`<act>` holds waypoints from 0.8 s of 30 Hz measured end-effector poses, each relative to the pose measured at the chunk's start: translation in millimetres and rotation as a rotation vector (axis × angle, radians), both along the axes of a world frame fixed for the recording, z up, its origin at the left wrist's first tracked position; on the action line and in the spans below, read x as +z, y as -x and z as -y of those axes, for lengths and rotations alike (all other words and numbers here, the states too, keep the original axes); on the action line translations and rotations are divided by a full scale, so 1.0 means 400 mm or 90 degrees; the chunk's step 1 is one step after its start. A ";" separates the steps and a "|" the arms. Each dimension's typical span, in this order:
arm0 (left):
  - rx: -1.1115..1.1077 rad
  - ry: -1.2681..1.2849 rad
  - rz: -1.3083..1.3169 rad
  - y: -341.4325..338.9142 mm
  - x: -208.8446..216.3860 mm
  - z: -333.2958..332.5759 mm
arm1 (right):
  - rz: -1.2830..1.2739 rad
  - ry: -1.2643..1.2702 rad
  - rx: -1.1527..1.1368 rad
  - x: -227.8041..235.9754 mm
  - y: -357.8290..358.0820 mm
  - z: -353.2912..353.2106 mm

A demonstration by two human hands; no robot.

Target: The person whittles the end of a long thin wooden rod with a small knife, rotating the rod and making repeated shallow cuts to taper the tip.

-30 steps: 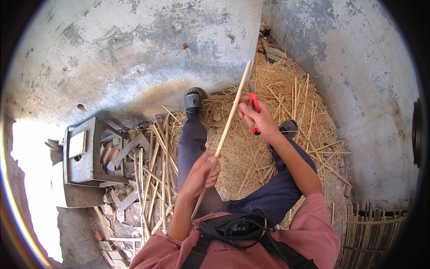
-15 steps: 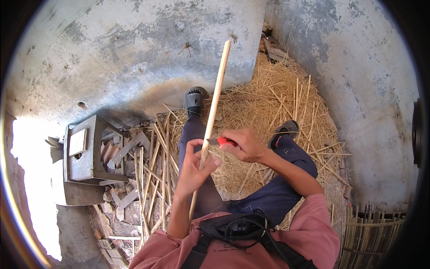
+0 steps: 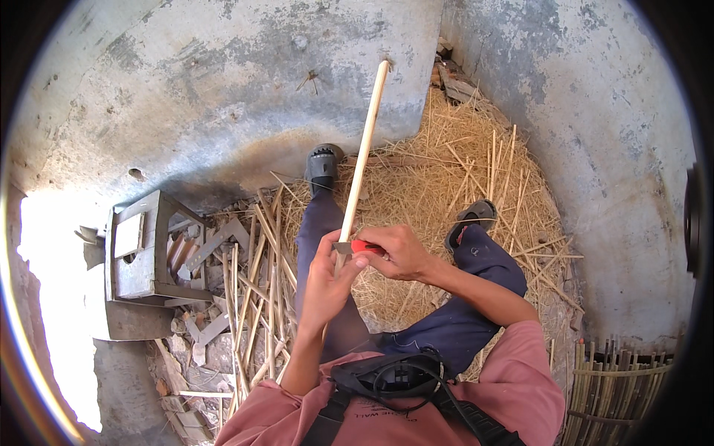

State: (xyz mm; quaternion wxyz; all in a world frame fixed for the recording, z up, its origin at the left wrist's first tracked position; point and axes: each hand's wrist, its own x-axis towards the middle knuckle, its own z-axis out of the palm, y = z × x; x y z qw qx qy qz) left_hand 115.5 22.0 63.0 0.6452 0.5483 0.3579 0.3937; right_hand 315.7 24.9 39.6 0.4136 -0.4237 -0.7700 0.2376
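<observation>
A long pale wooden stick (image 3: 364,149) points up and away from me, between my knees. My left hand (image 3: 327,279) is wrapped round its lower part. In my right hand (image 3: 401,253) is a knife with a red handle (image 3: 363,247). Its short grey blade (image 3: 341,247) lies across the stick, right at my left fingers. The two hands meet there, the left thumb near the red handle. Below my left hand the stick is mostly hidden by the hand and wrist.
Straw and shavings (image 3: 416,186) cover the ground round my feet. Several loose sticks (image 3: 260,297) lie at my left, beside a wooden stool-like frame (image 3: 141,253) on its side. A bundle of upright sticks (image 3: 617,386) stands at lower right. Concrete walls (image 3: 223,89) close in ahead and right.
The knife and my right hand have moved left and slightly down toward me, closing up to my left hand. The stick's far tip has shifted slightly up and right.
</observation>
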 end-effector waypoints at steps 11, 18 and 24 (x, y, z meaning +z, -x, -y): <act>0.021 -0.055 -0.087 0.001 -0.028 0.003 | -0.048 0.043 0.015 0.021 0.003 0.003; 0.016 -0.067 -0.070 -0.001 -0.021 0.006 | -0.047 0.052 0.021 0.018 0.001 0.001; 0.015 -0.058 -0.071 0.001 -0.018 0.008 | -0.044 0.045 0.032 0.029 -0.002 0.000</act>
